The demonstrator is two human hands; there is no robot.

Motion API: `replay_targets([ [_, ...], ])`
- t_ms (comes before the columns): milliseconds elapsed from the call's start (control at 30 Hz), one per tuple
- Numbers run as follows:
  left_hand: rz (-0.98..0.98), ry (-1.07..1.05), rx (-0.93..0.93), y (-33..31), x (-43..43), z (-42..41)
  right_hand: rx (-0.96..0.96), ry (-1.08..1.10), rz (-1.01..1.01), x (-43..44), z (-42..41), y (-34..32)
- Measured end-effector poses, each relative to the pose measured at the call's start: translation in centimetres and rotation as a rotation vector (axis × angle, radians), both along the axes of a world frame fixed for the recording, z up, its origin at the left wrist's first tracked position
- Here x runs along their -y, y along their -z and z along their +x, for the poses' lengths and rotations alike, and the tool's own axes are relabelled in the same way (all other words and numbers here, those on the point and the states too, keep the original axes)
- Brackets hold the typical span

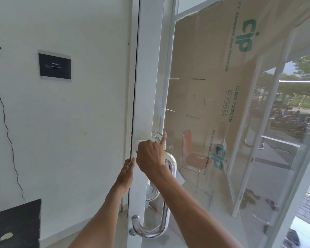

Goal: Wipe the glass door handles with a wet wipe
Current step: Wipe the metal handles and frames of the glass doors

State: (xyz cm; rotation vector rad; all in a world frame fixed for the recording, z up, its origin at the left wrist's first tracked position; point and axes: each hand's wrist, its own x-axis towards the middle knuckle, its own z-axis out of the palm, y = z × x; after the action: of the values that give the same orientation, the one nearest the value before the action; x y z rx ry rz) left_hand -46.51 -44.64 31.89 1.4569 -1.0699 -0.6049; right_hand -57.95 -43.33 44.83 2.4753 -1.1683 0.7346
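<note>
One handle: the chrome pull handle (166, 208) stands upright on the white door frame (147, 86), just beside the glass pane (195, 104). Its lower end curves back into the frame near the floor.
Second handle: another curved bar (154, 193) shows just behind the first, on the far side of the door.
Wet wipe: the white wet wipe (139, 144) is bunched at the near handle's upper bend, between your palm and the frame.
Right hand: your right hand (150, 156) grips the wipe with its fingers curled round it, and the index finger points up along the glass.
Left hand: your left hand (127, 171) holds the frame's edge with its fingers wrapped round it, just below and left of the right hand.
Behind the glass: a cardboard sheet (213, 59) with green print stands there, with an orange chair (195, 159) in front of it and shoes (250, 196) on the floor.
Wall, to your left: it carries a dark plaque (55, 66) and a hanging black cable (5, 122).
Lower left: the corner of a dark counter (14, 221) shows.
</note>
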Motion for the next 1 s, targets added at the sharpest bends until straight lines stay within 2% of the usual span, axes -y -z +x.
replay_targets([
  [367,0.073,-0.017,0.014,-0.8,-0.9,-0.3,-0.091,-0.134,-0.186,2.6,-5.9,1.2],
  [533,0.060,-0.009,0.016,-0.8,-0.9,-0.2,-0.007,-0.183,-0.218,3.8,-8.9,1.5],
  [700,0.048,-0.012,0.017,-0.6,-0.7,-0.2,0.255,-0.108,-0.109,4.5,-10.6,4.9],
  [900,0.022,-0.026,0.009,-0.4,-0.7,-0.5,0.733,0.035,0.194,4.0,-9.2,10.8],
  [1000,0.019,-0.027,0.004,-0.3,-0.6,-0.6,0.839,0.093,0.269,3.3,-8.3,13.7],
])
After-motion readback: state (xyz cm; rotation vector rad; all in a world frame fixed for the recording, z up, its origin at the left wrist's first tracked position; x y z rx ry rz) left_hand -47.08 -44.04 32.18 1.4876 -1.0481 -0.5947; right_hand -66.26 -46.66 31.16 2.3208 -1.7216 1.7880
